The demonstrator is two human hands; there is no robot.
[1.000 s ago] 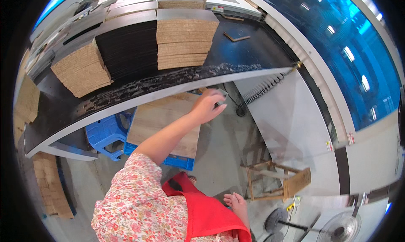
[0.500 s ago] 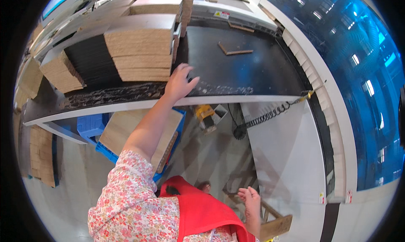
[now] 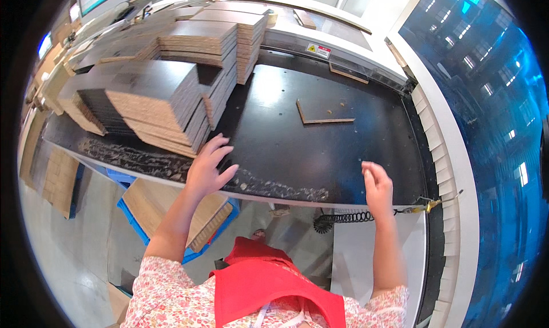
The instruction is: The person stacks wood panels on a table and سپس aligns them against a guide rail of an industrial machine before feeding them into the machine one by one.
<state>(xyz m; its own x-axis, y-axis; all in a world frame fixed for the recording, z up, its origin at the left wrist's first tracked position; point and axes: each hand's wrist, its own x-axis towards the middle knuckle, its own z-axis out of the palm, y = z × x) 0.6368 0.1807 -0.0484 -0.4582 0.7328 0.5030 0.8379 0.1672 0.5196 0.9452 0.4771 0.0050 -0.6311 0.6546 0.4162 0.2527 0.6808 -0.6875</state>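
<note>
My left hand (image 3: pixel 209 167) rests at the near edge of the black worktop (image 3: pixel 269 148). Its fingers are spread, with the fingertips beside the near corner of a stack of cut boards (image 3: pixel 150 122); whether they touch it I cannot tell. The boards have dark top faces and light-brown particle edges. Over the right part of the worktop's front edge is my right hand (image 3: pixel 378 192), fingers loosely bent and nothing visible in them. Two thin offcut strips (image 3: pixel 329 121) form an L shape on the worktop, with small chips beside them.
Taller board stacks (image 3: pixel 251 42) stand behind. A blue glossy panel (image 3: pixel 486 128) and a white pleated strip (image 3: pixel 437 139) bound the right side. Below the edge hang a black coiled hose (image 3: pixel 354 217) and yellow nozzle (image 3: pixel 433 204). A blue crate (image 3: pixel 230 213) with boards sits underneath.
My right hand has risen from beside my body to the worktop's front edge. My left hand stays by the board stack. The view has shifted, bringing more of the worktop into sight.
</note>
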